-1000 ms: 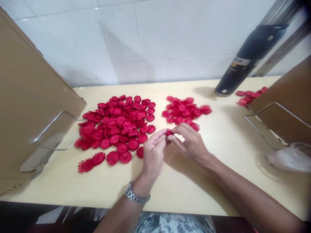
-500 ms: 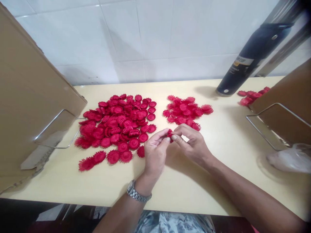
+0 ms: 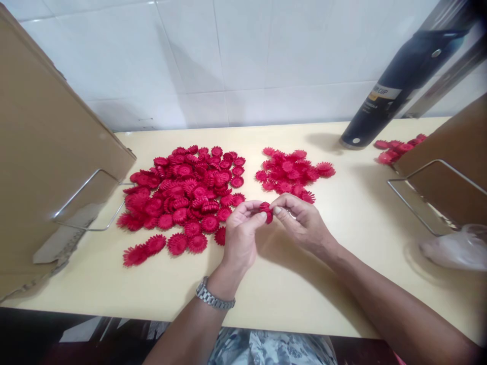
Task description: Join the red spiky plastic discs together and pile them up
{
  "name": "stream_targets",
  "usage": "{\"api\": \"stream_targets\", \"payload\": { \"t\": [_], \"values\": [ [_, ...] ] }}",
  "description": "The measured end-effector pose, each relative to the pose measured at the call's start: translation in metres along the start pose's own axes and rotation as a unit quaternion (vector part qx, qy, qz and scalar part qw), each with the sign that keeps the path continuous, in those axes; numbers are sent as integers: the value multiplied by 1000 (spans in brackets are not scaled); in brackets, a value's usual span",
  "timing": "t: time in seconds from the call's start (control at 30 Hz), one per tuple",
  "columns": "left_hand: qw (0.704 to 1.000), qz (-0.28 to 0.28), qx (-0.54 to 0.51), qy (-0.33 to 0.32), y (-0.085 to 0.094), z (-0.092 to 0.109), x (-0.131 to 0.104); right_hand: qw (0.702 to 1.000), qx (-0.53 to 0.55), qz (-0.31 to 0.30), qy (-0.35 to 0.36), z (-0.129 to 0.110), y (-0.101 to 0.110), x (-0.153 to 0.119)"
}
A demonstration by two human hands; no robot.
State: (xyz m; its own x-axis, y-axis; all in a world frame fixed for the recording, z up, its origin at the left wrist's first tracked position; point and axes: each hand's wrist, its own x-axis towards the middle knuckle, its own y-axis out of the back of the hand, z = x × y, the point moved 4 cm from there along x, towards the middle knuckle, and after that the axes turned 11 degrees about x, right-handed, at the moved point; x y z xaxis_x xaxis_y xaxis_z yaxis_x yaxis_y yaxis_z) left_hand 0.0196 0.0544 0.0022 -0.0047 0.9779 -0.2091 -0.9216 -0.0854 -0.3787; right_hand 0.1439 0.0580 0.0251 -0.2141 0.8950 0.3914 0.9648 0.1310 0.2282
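Between my two hands is a small red flower piece point(image 3: 267, 212) with a notched, petal-like edge. My left hand point(image 3: 243, 230) pinches it from the left with thumb and fingers. From the right, my right hand point(image 3: 299, 220) grips its edge between thumb and forefinger. Left of my hands lies a large heap of dark red flower pieces point(image 3: 186, 187), several of them loose along its front. Just beyond my fingers spreads a smaller pile of flatter, brighter red flower pieces point(image 3: 289, 170).
A cardboard panel point(image 3: 57, 152) with a wire bookend point(image 3: 91, 203) stands at left. On the right are another cardboard panel point(image 3: 449, 162), a second wire bookend point(image 3: 414, 203) and a clear plastic bag point(image 3: 460, 248). A dark bottle point(image 3: 395, 91) stands by the tiled wall, near more red pieces point(image 3: 399, 149).
The flower piece has turned in my fingers and shows more of its notched side. My left hand has shifted slightly left, and my right thumb has moved a little.
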Motion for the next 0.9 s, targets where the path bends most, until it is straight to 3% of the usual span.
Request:
{"api": "stream_targets", "payload": {
  "t": [0.13,0.3,0.57,0.8,0.9],
  "values": [
    [999,-24,-9,39,-1,-3,-1,996,-64,6,54,-2,-3,0],
    [999,-36,28,22,-2,-3,-1,985,-121,7,121,-5,-5,-1],
    [997,-59,42,-31,-1,3,-1,997,-6,77,-28,5,4,1],
    [994,-54,59,-70,0,6,-4,992,39,94,-74,8,4,1],
    [986,-44,94,-130,1,11,-7,994,53,63,-69,5,3,1]
  ]
}}
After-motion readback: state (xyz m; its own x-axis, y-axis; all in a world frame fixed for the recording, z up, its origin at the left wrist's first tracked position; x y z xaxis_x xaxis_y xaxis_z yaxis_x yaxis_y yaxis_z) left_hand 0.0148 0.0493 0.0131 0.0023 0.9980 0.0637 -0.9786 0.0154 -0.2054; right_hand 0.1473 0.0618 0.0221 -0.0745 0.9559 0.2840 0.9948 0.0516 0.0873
